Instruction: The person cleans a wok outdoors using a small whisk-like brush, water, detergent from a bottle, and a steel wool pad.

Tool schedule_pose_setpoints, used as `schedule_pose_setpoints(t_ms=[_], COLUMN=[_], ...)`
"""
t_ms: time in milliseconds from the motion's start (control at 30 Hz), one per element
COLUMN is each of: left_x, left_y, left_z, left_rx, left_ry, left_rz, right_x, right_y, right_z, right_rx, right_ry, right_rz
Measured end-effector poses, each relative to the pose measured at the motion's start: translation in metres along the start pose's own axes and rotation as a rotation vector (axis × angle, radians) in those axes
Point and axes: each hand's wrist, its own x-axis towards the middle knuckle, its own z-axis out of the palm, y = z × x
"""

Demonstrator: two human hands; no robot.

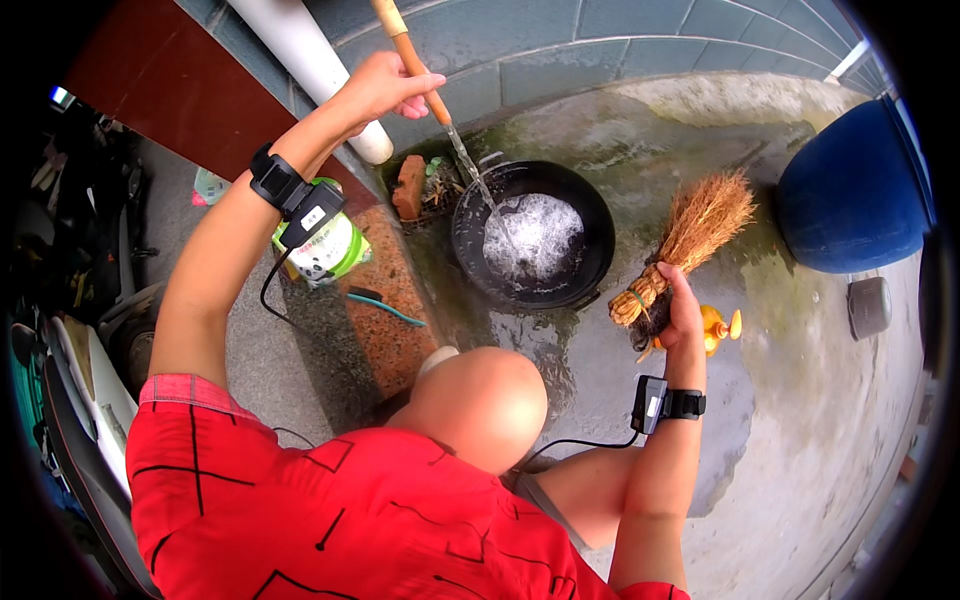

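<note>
My left hand (401, 86) grips an orange hose (411, 60) near its lower end, and water (469, 165) pours from it into a black wok (598, 225). White suds (532, 232) and water lie in the wok, which stands on the wet concrete floor. To the right of the wok, my right hand (681, 311) is closed around the bound handle end of a straw whisk brush (694, 225), its bristles pointing up and right. A dark, tangled scouring pad (651, 322) is beside that handle, against my palm. Part of my right fingers is hidden.
An orange pump bottle (712, 330) stands just beyond my right hand. A blue plastic barrel (855, 191) and a grey box (870, 307) are at the right. A brick (409, 187), a white pipe (307, 56), a panda-printed bag (326, 251) and a teal-handled brush (386, 307) are left of the wok.
</note>
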Motion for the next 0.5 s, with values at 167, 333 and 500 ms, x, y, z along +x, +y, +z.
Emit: schedule_pose_setpoints(t_ms=[167, 333, 500], left_x=[0.004, 0.021, 0.051], left_y=[-0.022, -0.035, -0.042], left_z=[-0.019, -0.025, -0.021], left_rx=[0.088, 0.197, 0.233], left_ry=[0.071, 0.164, 0.252], left_rz=[0.013, 0.047, 0.096], right_x=[-0.003, -0.004, -0.003], right_y=[-0.001, -0.002, -0.001], right_z=[0.001, 0.003, 0.003], right_rx=[0.002, 0.000, 0.000], right_ry=[-0.004, 0.017, 0.018], right_rz=[0.011, 0.009, 0.012])
